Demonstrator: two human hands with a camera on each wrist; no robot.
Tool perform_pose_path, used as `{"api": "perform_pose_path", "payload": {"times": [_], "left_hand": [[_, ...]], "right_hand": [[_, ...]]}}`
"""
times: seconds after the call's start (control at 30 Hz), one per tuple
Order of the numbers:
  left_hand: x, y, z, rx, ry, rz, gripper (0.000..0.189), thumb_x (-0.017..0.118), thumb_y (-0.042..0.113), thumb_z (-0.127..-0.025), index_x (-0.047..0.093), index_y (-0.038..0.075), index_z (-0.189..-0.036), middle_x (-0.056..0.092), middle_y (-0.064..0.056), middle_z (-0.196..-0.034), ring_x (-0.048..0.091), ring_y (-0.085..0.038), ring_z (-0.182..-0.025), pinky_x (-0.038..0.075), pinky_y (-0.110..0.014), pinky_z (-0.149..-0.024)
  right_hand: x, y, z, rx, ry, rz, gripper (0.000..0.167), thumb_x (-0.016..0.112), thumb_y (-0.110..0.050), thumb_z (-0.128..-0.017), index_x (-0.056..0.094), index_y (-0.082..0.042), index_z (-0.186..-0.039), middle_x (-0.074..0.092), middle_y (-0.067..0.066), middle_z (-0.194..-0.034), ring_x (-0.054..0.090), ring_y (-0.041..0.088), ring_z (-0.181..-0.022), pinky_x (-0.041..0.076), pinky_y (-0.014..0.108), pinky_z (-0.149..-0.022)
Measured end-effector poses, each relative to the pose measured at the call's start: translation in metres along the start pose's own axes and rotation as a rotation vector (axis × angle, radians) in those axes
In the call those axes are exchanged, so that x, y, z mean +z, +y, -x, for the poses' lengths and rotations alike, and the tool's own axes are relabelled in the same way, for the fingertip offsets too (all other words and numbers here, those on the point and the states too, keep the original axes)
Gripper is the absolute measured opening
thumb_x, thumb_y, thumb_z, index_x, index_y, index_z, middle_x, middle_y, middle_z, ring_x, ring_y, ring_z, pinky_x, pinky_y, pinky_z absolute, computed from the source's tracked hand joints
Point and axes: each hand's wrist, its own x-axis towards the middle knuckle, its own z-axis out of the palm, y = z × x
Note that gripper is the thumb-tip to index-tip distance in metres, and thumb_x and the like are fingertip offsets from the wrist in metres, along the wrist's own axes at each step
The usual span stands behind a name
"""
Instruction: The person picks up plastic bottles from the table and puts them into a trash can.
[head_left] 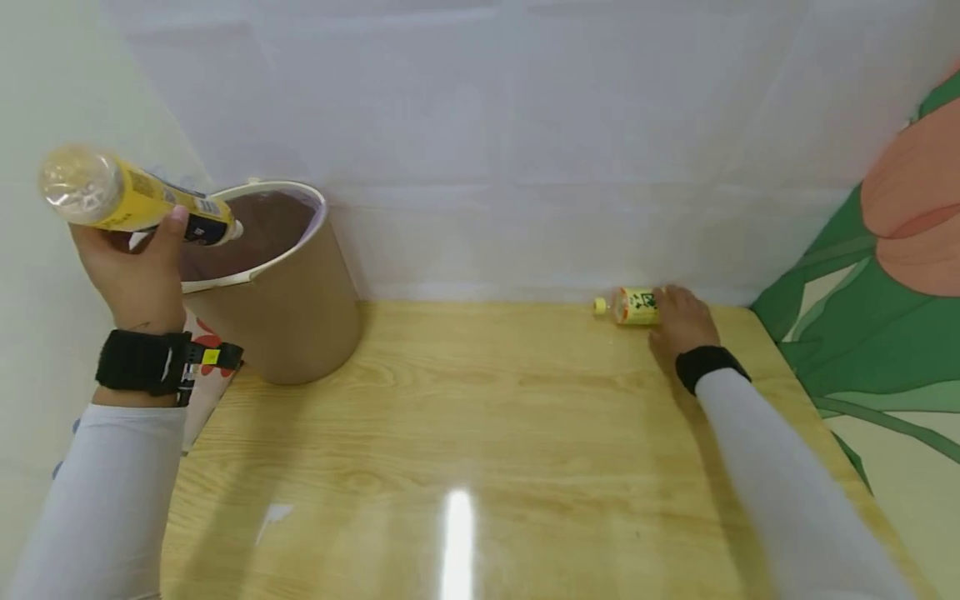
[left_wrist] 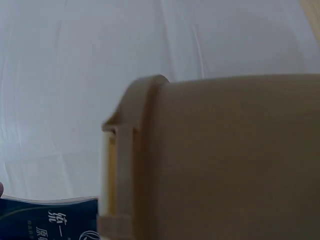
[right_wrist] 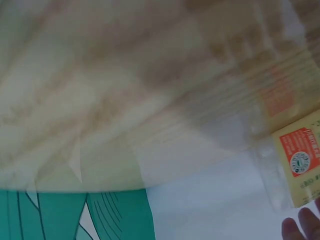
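Observation:
On the left my left hand grips a large plastic bottle with a yellow and dark label. Its white cap points down to the right, over the rim of a brown bin. In the left wrist view only part of the dark label shows, beside the bin. At the table's back right my right hand holds the base end of a small bottle, which lies on its side, yellow cap leftward. The right wrist view has its yellow and red label beside my fingertips.
The wooden table runs up to a white sheet behind it. On the right hangs a cloth with green leaves and a pink flower. A small white scrap or mark shows at the table's front left.

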Motion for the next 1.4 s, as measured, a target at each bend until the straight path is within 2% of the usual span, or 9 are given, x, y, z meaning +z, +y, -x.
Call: {"api": "perform_pose_path", "payload": {"times": [0.17, 0.4, 0.5, 0.7, 0.83, 0.97, 1.13, 1.3, 1.4], "left_hand": [[-0.018, -0.01, -0.012, -0.126, 0.06, -0.149, 0.072, 0.079, -0.006, -0.077, 0.049, 0.02, -0.137, 0.051, -0.001, -0.139, 0.047, -0.017, -0.131, 0.04, -0.031, -0.114], [-0.021, -0.021, -0.009, -0.247, 0.053, -0.367, 0.074, 0.08, 0.01, -0.082, 0.04, 0.029, -0.142, 0.046, 0.006, -0.135, 0.043, -0.01, -0.13, 0.034, -0.03, -0.118], [-0.02, -0.023, -0.008, -0.25, 0.039, -0.398, 0.077, 0.08, 0.012, -0.083, 0.038, 0.031, -0.146, 0.046, 0.005, -0.134, 0.043, -0.01, -0.131, 0.034, -0.029, -0.117], [-0.009, -0.017, 0.0, -0.236, 0.027, -0.435, 0.081, 0.079, 0.02, -0.084, 0.034, 0.03, -0.15, 0.04, 0.004, -0.149, 0.035, -0.008, -0.142, 0.029, -0.024, -0.12], [0.006, -0.016, 0.017, -0.115, -0.019, -0.421, 0.072, 0.079, 0.02, -0.083, 0.042, 0.025, -0.145, 0.042, 0.003, -0.146, 0.038, -0.009, -0.139, 0.035, -0.025, -0.113], [0.023, -0.02, 0.049, -0.006, -0.164, -0.358, 0.062, 0.073, 0.013, -0.084, 0.047, 0.017, -0.14, 0.05, 0.001, -0.137, 0.046, -0.015, -0.131, 0.041, -0.03, -0.105], [0.034, -0.029, 0.097, -0.039, -0.379, -0.279, 0.064, 0.071, -0.003, -0.085, 0.045, 0.012, -0.142, 0.053, -0.002, -0.135, 0.049, -0.02, -0.13, 0.043, -0.029, -0.107], [0.041, -0.056, 0.151, -0.071, -0.698, -0.345, 0.073, 0.069, -0.008, -0.085, 0.037, 0.008, -0.149, 0.051, -0.006, -0.141, 0.048, -0.025, -0.132, 0.046, -0.028, -0.106], [0.046, -0.075, 0.186, -0.064, -0.907, -0.371, 0.077, 0.072, -0.001, -0.086, 0.035, 0.013, -0.152, 0.051, -0.012, -0.142, 0.049, -0.029, -0.131, 0.048, -0.034, -0.105]], "right_hand": [[0.008, -0.002, -0.011, -0.038, 0.01, 0.059, 0.084, 0.079, -0.008, -0.081, 0.032, 0.004, -0.149, 0.036, 0.033, -0.148, 0.029, 0.052, -0.139, 0.025, 0.066, -0.113], [0.015, -0.003, -0.015, -0.021, 0.024, 0.096, 0.074, 0.078, -0.007, -0.083, 0.038, 0.005, -0.144, 0.044, 0.032, -0.141, 0.036, 0.05, -0.133, 0.028, 0.066, -0.111], [0.016, -0.001, -0.014, -0.022, 0.042, 0.087, 0.073, 0.078, -0.005, -0.082, 0.039, 0.005, -0.143, 0.045, 0.032, -0.139, 0.036, 0.05, -0.132, 0.029, 0.066, -0.111], [0.01, -0.006, -0.009, -0.036, 0.134, -0.02, 0.077, 0.08, -0.006, -0.08, 0.038, 0.005, -0.144, 0.046, 0.034, -0.138, 0.039, 0.05, -0.131, 0.029, 0.064, -0.111], [0.0, -0.027, -0.002, -0.058, 0.216, -0.166, 0.078, 0.082, -0.01, -0.08, 0.041, 0.004, -0.144, 0.048, 0.032, -0.137, 0.044, 0.05, -0.127, 0.034, 0.063, -0.109], [-0.018, -0.063, 0.017, -0.067, 0.271, -0.338, 0.081, 0.084, -0.011, -0.079, 0.04, -0.001, -0.147, 0.05, 0.029, -0.137, 0.049, 0.047, -0.122, 0.041, 0.061, -0.102], [-0.041, -0.116, 0.053, -0.129, 0.281, -0.5, 0.086, 0.083, -0.011, -0.081, 0.035, -0.006, -0.152, 0.049, 0.026, -0.138, 0.05, 0.043, -0.123, 0.045, 0.061, -0.098], [-0.052, -0.162, 0.089, -0.183, 0.243, -0.629, 0.085, 0.083, -0.012, -0.081, 0.035, -0.011, -0.152, 0.047, 0.02, -0.14, 0.051, 0.035, -0.125, 0.045, 0.058, -0.102], [-0.053, -0.182, 0.108, -0.183, 0.187, -0.697, 0.083, 0.082, -0.015, -0.082, 0.035, -0.014, -0.151, 0.048, 0.014, -0.14, 0.052, 0.03, -0.126, 0.046, 0.057, -0.102]]}}
